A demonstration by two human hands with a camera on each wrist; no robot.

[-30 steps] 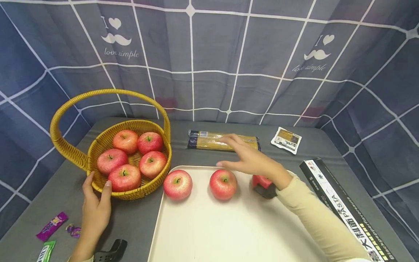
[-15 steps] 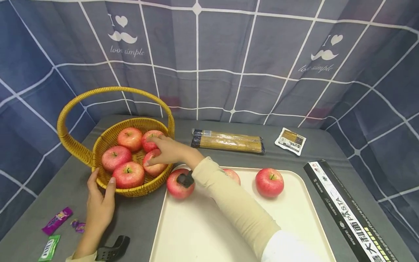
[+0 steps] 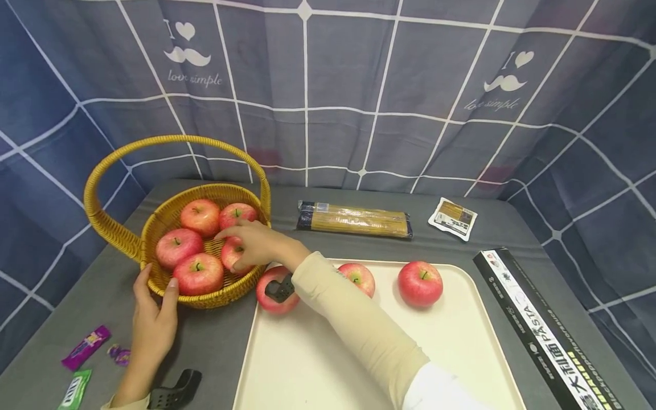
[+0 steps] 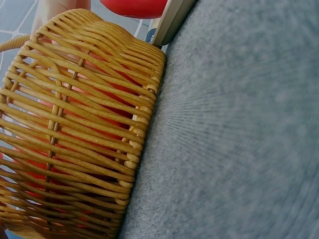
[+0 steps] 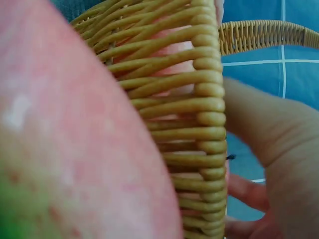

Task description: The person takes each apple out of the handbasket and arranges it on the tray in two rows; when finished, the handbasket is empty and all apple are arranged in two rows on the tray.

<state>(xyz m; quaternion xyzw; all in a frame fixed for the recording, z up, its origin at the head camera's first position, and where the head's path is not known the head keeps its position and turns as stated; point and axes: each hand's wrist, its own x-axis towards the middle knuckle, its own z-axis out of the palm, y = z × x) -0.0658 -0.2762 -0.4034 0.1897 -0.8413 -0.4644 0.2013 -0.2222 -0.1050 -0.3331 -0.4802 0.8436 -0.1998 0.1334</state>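
A yellow wicker basket (image 3: 140, 250) with a tall arched handle stands at the left with several red apples in it. My left hand (image 3: 154, 327) rests at its front-left rim, thumb and fingers fairly straight and spread. My right hand (image 3: 256, 245) reaches over the right rim, its fingers and thumb curled around the front-right apple (image 3: 230, 253). The right wrist view shows the thumb and curled fingers (image 5: 249, 194) beyond the wicker rim (image 5: 212, 119). The wicker wall (image 4: 75, 124) fills much of the left wrist view, and the left hand is not visible there.
A cream tray (image 3: 307, 364) holds three apples along its far edge; the right forearm passes over it. Behind lie a spaghetti pack (image 3: 353, 221) and a small sachet (image 3: 453, 218). A long black pasta box (image 3: 543, 330) lies right. Small wrapped sweets (image 3: 86, 347) lie front left.
My right hand has swept left from above the tray to the basket, then settled lower around the front-right apple. The left hand stays at the rim.
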